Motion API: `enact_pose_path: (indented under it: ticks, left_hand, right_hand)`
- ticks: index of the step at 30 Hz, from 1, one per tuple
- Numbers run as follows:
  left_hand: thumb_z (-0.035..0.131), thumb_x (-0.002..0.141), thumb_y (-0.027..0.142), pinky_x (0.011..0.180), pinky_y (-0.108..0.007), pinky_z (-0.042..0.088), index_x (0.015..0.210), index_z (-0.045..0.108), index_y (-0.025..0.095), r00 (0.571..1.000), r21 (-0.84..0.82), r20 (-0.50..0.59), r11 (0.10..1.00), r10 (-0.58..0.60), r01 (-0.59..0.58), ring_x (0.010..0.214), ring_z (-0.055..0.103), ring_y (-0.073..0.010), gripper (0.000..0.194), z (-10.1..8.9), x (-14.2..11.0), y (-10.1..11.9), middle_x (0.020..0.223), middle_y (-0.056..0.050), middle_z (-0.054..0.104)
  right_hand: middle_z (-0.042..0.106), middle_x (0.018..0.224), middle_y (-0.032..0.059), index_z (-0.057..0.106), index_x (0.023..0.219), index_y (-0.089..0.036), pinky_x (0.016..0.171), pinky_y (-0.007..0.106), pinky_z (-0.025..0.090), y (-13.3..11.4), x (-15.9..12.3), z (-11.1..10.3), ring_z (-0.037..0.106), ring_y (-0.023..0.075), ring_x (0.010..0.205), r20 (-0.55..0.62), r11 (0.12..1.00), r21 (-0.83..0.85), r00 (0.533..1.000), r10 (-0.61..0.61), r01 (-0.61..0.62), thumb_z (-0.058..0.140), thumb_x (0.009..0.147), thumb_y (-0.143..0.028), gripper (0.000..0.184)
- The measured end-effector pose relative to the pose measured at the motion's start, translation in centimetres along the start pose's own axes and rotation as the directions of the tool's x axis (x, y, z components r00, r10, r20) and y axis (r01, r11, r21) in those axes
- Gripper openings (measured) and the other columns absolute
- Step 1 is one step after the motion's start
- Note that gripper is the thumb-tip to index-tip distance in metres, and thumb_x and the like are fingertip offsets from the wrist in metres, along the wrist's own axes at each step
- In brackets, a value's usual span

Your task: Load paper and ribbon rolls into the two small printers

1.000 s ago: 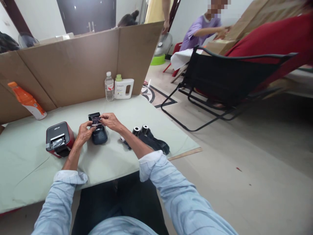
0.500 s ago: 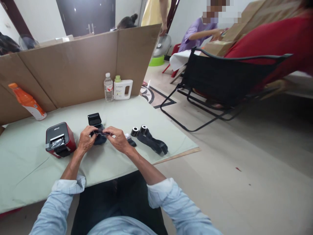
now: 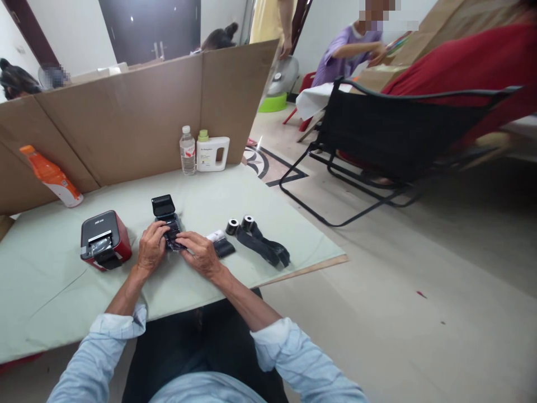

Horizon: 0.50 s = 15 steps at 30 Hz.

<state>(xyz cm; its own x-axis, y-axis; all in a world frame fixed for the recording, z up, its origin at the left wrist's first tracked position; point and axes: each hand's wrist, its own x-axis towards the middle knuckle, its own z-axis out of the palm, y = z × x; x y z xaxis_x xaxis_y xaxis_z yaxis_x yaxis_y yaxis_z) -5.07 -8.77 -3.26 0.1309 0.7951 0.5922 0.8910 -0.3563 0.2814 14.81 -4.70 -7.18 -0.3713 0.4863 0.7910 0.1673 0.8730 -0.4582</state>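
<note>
On the table, a small black case (image 3: 163, 206) stands with its lid raised. A dark glossy packet (image 3: 173, 234) lies over its lower part, its exact kind too small to make out. My left hand (image 3: 151, 246) grips the packet's left edge with bent fingers. From the right, my right hand (image 3: 202, 253) has its fingertips on the opposite edge. Just beyond the right hand lie a white roll (image 3: 215, 235) and a dark flat piece (image 3: 224, 248). Left of my hands sits a red and black label printer (image 3: 104, 240).
Two rolls with black strips (image 3: 262, 243) lie near the table's right edge. A cardboard screen (image 3: 146, 117) backs the table, with an orange bottle (image 3: 52, 176), a water bottle (image 3: 188, 151) and a white jug (image 3: 213, 154) before it. A black folding chair (image 3: 394, 134) stands right; people are nearby.
Both hands have lowered the packet from above the case onto its lower part. The fingers have shifted from holding it up to lying over its edges. The view has moved slightly.
</note>
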Motion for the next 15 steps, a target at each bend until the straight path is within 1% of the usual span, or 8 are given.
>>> enact_pose_path:
  ticks: [4, 7, 11, 13, 15]
  left_hand:
    - [0.049, 0.092, 0.006, 0.105, -0.045, 0.054, 0.115, 0.072, 0.021, 0.999, 0.042, 0.038, 0.999, 0.022, -0.023, 0.122, 0.068, -0.0265, 0.036, -1.0, -0.4, 0.5, 0.129, -0.013, 0.072]
    - [0.05, 0.093, 0.006, 0.103, -0.046, 0.055, 0.114, 0.073, 0.022, 0.993, 0.075, 0.088, 0.994, 0.078, -0.085, 0.122, 0.068, -0.0271, 0.035, -1.9, -1.2, 1.4, 0.128, -0.013, 0.073]
    - [0.05, 0.094, 0.006, 0.099, -0.044, 0.058, 0.115, 0.073, 0.021, 0.967, 0.076, 0.18, 0.977, 0.181, -0.197, 0.116, 0.071, -0.0268, 0.035, -2.5, -3.1, 2.8, 0.124, -0.014, 0.074]
    - [0.051, 0.093, 0.005, 0.096, -0.043, 0.06, 0.116, 0.073, 0.021, 0.951, 0.072, 0.237, 0.972, 0.199, -0.222, 0.111, 0.072, -0.0266, 0.035, -2.5, -4.1, 3.3, 0.124, -0.014, 0.074]
    - [0.053, 0.091, 0.005, 0.095, -0.042, 0.061, 0.117, 0.072, 0.021, 0.941, 0.067, 0.276, 0.973, 0.196, -0.222, 0.11, 0.072, -0.0263, 0.036, -2.5, -4.7, 3.5, 0.123, -0.013, 0.073]
  right_hand:
    - [0.079, 0.117, 0.0123, 0.079, 0.112, -0.023, 0.098, 0.044, 0.064, -1.1, -0.3, -0.6, 0.075, 0.0251, 0.109, 0.027, 1.0, 0.004, 1.0, 0.0, 0.0, 0.062, 0.095, -0.013, 0.026]
    - [0.079, 0.117, 0.0115, 0.079, 0.113, -0.024, 0.096, 0.042, 0.065, -2.6, -1.4, -1.5, 0.076, 0.024, 0.109, 0.047, 1.0, 0.016, 0.999, 0.003, -0.003, 0.059, 0.097, -0.014, 0.028]
    - [0.08, 0.113, 0.0107, 0.078, 0.115, -0.025, 0.091, 0.039, 0.067, -4.4, -3.7, -2.9, 0.077, 0.023, 0.104, 0.062, 1.0, 0.008, 0.998, 0.012, -0.012, 0.056, 0.098, -0.013, 0.031]
    - [0.08, 0.109, 0.01, 0.078, 0.115, -0.025, 0.088, 0.038, 0.067, -4.9, -4.8, -3.4, 0.077, 0.0228, 0.1, 0.081, 1.0, -0.008, 0.997, 0.012, -0.011, 0.055, 0.098, -0.013, 0.031]
    - [0.08, 0.107, 0.0096, 0.078, 0.114, -0.025, 0.085, 0.037, 0.068, -5.1, -5.6, -3.7, 0.077, 0.0224, 0.097, 0.096, 1.0, -0.027, 0.995, 0.008, -0.006, 0.056, 0.098, -0.013, 0.03]
